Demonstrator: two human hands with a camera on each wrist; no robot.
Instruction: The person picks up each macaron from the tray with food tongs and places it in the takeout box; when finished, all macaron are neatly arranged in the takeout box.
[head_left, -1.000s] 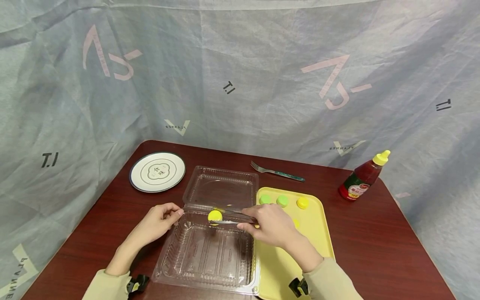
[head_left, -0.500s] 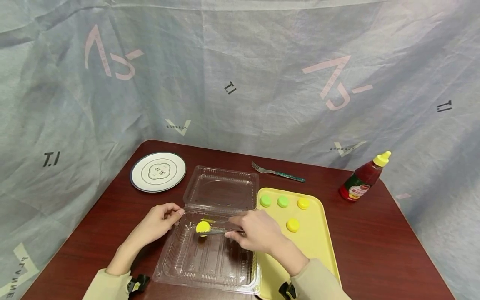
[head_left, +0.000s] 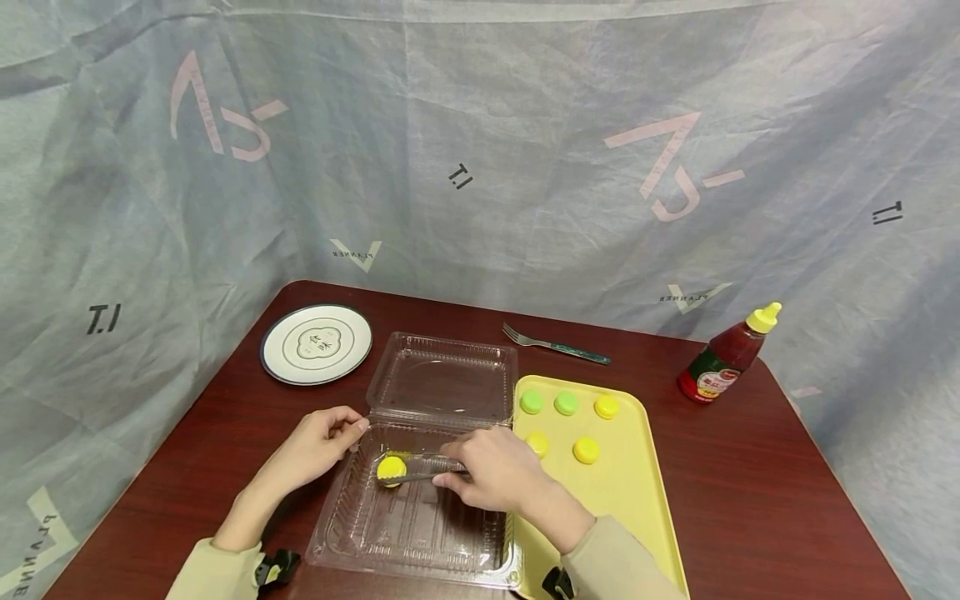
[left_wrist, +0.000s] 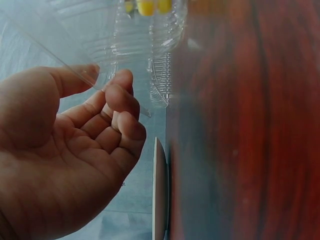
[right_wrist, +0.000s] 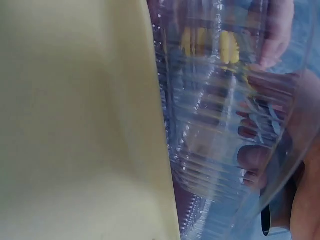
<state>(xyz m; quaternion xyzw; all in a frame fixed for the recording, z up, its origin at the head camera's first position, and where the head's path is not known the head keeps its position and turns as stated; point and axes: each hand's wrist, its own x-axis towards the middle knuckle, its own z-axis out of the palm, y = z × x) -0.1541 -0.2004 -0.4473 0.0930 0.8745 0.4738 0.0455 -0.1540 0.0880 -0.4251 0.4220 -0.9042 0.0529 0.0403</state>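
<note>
My left hand (head_left: 311,450) pinches the left rim of a clear plastic clamshell container (head_left: 420,542), near its hinge; the left wrist view shows thumb and forefinger at the plastic edge. A pair of tongs (head_left: 418,477) is in my right hand (head_left: 495,468), reaching over the container's base. Between the tong tips is a yellow macaron (head_left: 390,470), low inside the base at its far left corner. Whether it touches the bottom I cannot tell. In the right wrist view the macaron (right_wrist: 229,47) shows through the clear wall, and the plastic partly covers my fingers.
Right of the container lies a yellow tray (head_left: 607,517) with green macarons (head_left: 566,403) and yellow macarons (head_left: 587,450). The open lid (head_left: 442,379) lies behind the base. Farther out are a plate (head_left: 351,342), a fork (head_left: 562,347) and a red sauce bottle (head_left: 716,367).
My right hand has moved left and toward me, carrying the tongs and yellow macaron down into the base. Another yellow macaron on the tray has come into view. My left hand stays put.
</note>
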